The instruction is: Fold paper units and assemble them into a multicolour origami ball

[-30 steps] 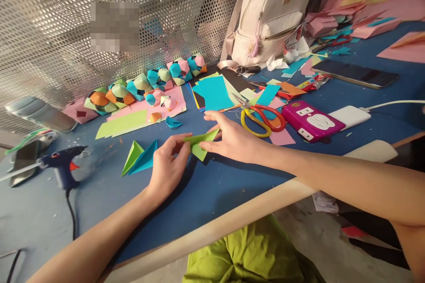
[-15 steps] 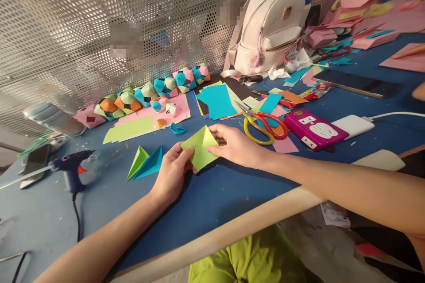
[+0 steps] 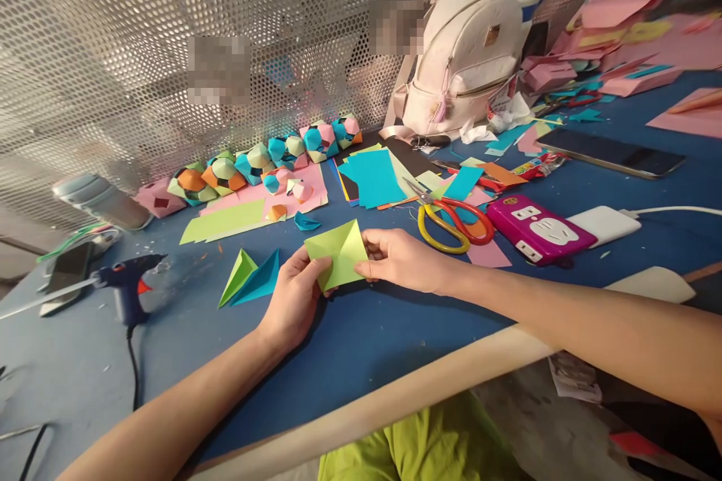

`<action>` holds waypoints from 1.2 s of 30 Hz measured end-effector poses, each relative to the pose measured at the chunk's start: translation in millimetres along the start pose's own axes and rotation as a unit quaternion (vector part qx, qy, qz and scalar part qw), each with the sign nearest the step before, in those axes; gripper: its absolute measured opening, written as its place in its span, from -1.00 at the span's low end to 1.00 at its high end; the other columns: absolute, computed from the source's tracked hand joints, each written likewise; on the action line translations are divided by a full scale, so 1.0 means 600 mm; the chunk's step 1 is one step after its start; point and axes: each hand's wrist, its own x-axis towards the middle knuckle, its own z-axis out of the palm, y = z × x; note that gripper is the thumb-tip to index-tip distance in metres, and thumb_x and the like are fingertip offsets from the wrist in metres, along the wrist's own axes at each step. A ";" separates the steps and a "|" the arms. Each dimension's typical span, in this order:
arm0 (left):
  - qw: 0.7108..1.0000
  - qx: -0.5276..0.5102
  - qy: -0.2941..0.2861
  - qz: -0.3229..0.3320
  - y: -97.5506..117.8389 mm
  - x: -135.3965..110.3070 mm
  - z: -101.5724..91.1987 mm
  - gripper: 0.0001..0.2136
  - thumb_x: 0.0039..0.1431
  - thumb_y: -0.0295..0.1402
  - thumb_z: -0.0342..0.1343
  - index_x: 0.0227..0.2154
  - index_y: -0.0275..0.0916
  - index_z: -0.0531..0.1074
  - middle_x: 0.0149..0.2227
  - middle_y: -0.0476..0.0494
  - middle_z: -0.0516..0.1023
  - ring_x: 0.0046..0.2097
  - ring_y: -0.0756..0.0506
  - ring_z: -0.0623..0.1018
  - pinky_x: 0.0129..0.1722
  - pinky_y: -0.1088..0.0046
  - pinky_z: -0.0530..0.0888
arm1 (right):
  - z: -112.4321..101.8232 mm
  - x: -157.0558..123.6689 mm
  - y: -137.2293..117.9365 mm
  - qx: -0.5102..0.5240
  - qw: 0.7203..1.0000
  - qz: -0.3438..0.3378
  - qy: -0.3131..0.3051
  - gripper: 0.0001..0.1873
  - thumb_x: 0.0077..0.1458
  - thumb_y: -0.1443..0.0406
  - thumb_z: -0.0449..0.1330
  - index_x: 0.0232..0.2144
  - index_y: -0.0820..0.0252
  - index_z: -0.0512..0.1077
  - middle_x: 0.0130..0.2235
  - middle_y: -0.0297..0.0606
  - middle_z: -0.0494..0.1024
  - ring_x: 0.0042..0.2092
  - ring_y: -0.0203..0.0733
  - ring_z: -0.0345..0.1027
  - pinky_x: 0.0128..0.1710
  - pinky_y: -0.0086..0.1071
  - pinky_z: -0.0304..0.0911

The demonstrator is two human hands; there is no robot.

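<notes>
A light green paper square (image 3: 337,252) with fold creases is held just above the blue table (image 3: 361,323). My left hand (image 3: 294,294) pinches its lower left corner. My right hand (image 3: 401,259) pinches its right corner. Left of my left hand lie a folded green triangle (image 3: 237,276) and a folded blue triangle (image 3: 261,279) side by side. A small curled blue paper piece (image 3: 306,222) lies just behind the square.
A row of multicoloured folded paper balls (image 3: 271,154) runs along the perforated metal wall. Blue paper sheets (image 3: 373,176), scissors (image 3: 445,218), a pink power strip (image 3: 540,229), a phone (image 3: 612,152), a white backpack (image 3: 468,52) and a glue gun (image 3: 124,285) lie around.
The green paper, folded into a narrow triangle a second ago, has been opened into a flat square between both hands. The view has shifted slightly.
</notes>
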 end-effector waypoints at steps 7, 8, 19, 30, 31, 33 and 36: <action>0.999 0.029 -0.009 -0.012 0.000 0.000 0.001 -0.91 -0.04 -0.41 0.16 -0.41 -0.26 0.44 -0.51 0.05 0.36 -0.54 0.09 0.26 -0.62 0.59 0.19 | 0.002 0.001 -0.012 0.043 0.998 0.008 0.042 -0.79 -0.05 0.22 0.27 -0.42 0.23 0.35 -0.49 -0.41 0.42 -0.45 -0.35 0.28 -0.45 -0.45 0.22; 0.999 0.033 -0.012 -0.017 0.001 -0.001 0.002 -0.91 -0.05 -0.41 0.16 -0.41 -0.26 0.44 -0.50 0.05 0.37 -0.53 0.09 0.26 -0.62 0.59 0.19 | 0.001 0.001 -0.013 0.050 0.997 0.007 0.053 -0.80 -0.03 0.22 0.26 -0.42 0.23 0.35 -0.49 -0.41 0.42 -0.45 -0.35 0.28 -0.44 -0.45 0.24; 0.999 0.041 0.016 -0.005 -0.003 0.003 -0.007 -0.82 -0.05 -0.33 0.24 -0.37 -0.26 0.44 -0.51 0.07 0.37 -0.54 0.10 0.28 -0.59 0.59 0.20 | -0.002 0.000 -0.013 -0.060 0.995 -0.008 0.077 -0.90 -0.04 0.30 0.20 -0.45 0.22 0.35 -0.49 -0.38 0.44 -0.43 -0.32 0.31 -0.41 -0.41 0.24; 0.971 0.234 -0.020 0.038 0.017 0.019 -0.022 -0.61 -0.14 -0.40 0.24 -0.17 -0.28 0.40 -0.33 -0.03 0.48 -0.38 0.00 0.45 -0.41 0.51 0.37 | -0.014 0.014 0.013 -0.110 0.990 -0.037 0.084 -0.68 -0.03 0.37 0.16 -0.16 0.27 0.40 -0.43 -0.37 0.42 -0.41 -0.32 0.33 -0.37 -0.40 0.28; 0.970 0.240 -0.020 0.046 0.015 0.024 -0.026 -0.60 -0.14 -0.41 0.24 -0.15 -0.28 0.38 -0.35 -0.02 0.47 -0.37 0.00 0.44 -0.41 0.51 0.37 | -0.017 0.015 0.018 -0.128 0.987 -0.045 0.089 -0.69 -0.03 0.37 0.15 -0.16 0.27 0.40 -0.43 -0.37 0.43 -0.41 -0.32 0.34 -0.37 -0.40 0.28; 0.956 0.285 -0.022 0.064 0.009 0.031 -0.035 -0.60 -0.12 -0.42 0.21 -0.13 -0.27 0.36 -0.41 0.02 0.43 -0.37 0.00 0.43 -0.40 0.51 0.35 | -0.021 0.017 0.024 -0.192 0.974 -0.066 0.097 -0.72 -0.02 0.39 0.16 -0.18 0.25 0.42 -0.41 -0.34 0.46 -0.38 -0.31 0.35 -0.33 -0.39 0.28; 0.918 0.383 -0.038 0.095 0.000 0.034 -0.043 -0.60 -0.06 -0.45 0.14 -0.08 -0.24 0.35 -0.42 0.04 0.38 -0.38 0.00 0.40 -0.40 0.49 0.33 | -0.023 0.017 0.027 -0.296 0.944 -0.102 0.108 -0.74 -0.05 0.45 0.18 -0.23 0.21 0.45 -0.32 -0.28 0.52 -0.29 -0.26 0.37 -0.25 -0.36 0.27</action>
